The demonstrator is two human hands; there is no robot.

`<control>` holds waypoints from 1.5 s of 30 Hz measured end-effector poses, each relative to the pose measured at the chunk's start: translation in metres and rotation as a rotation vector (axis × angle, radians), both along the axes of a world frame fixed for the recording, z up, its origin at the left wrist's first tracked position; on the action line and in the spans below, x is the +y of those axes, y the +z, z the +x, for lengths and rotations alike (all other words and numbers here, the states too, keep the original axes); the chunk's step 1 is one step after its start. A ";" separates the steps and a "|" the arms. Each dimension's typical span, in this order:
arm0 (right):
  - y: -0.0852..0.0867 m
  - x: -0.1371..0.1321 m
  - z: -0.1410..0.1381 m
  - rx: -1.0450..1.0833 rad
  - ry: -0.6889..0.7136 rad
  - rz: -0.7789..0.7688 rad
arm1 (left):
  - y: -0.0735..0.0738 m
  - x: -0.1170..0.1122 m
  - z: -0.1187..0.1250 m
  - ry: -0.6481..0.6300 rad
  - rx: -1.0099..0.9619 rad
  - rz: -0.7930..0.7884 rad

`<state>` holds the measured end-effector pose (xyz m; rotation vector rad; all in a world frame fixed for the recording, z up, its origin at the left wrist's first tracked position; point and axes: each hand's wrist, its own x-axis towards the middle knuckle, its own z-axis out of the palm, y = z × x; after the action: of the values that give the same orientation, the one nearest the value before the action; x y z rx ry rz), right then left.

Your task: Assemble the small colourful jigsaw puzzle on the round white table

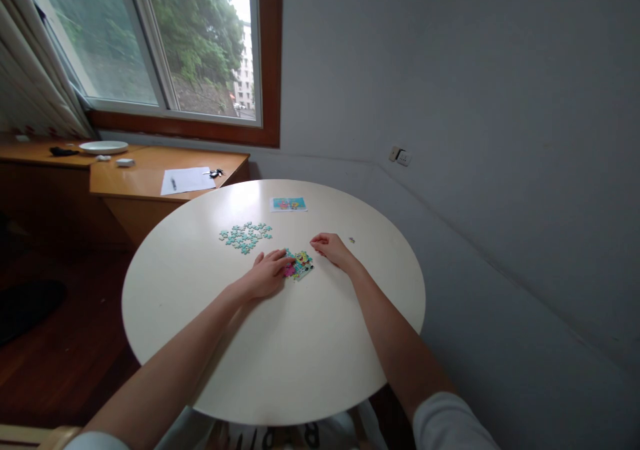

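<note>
A partly joined jigsaw puzzle [303, 263] in yellow, pink and teal lies on the round white table [280, 357]. My left hand [270, 273] rests with its fingers stretched over the left side of the puzzle, hiding part of it. Just beyond the puzzle's upper right, my right hand [330, 247] has its thumb and fingertips brought together. Whatever is in that pinch is too small to make out. Loose teal puzzle pieces [245, 237] are spread beyond my left hand. To the right of my right hand lies a small dark piece [352, 240].
A picture card [289, 204] with cartoon figures lies toward the table's far edge. Behind on the left, a wooden desk [135, 180] holds a paper sheet [185, 180], keys [215, 173] and a white plate [104, 147]. A wall [475, 170] stands close on the right.
</note>
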<state>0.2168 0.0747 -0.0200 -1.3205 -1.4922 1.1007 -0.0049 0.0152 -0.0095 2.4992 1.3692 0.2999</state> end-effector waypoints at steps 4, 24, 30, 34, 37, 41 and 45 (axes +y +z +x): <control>0.001 -0.001 0.000 0.015 -0.001 -0.002 | -0.004 0.003 -0.001 0.007 0.004 0.029; 0.001 -0.003 0.000 -0.001 0.009 -0.007 | -0.003 0.005 -0.002 0.074 -0.058 0.138; 0.000 -0.001 0.000 0.000 -0.003 -0.016 | -0.003 0.005 -0.001 0.097 -0.071 0.153; -0.001 -0.001 0.000 -0.004 0.010 -0.009 | -0.002 0.005 -0.001 0.117 -0.092 0.158; -0.001 -0.002 -0.001 -0.045 0.025 0.011 | 0.000 0.004 -0.001 0.132 -0.096 0.140; 0.000 -0.003 -0.002 -0.104 0.053 0.044 | 0.003 0.002 0.001 0.140 -0.113 0.129; 0.001 -0.003 -0.002 -0.115 0.049 0.048 | 0.004 0.002 0.001 0.144 -0.131 0.131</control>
<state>0.2145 0.0712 -0.0193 -1.3400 -1.6327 1.0280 -0.0040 0.0172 -0.0059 2.4373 1.5225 0.5912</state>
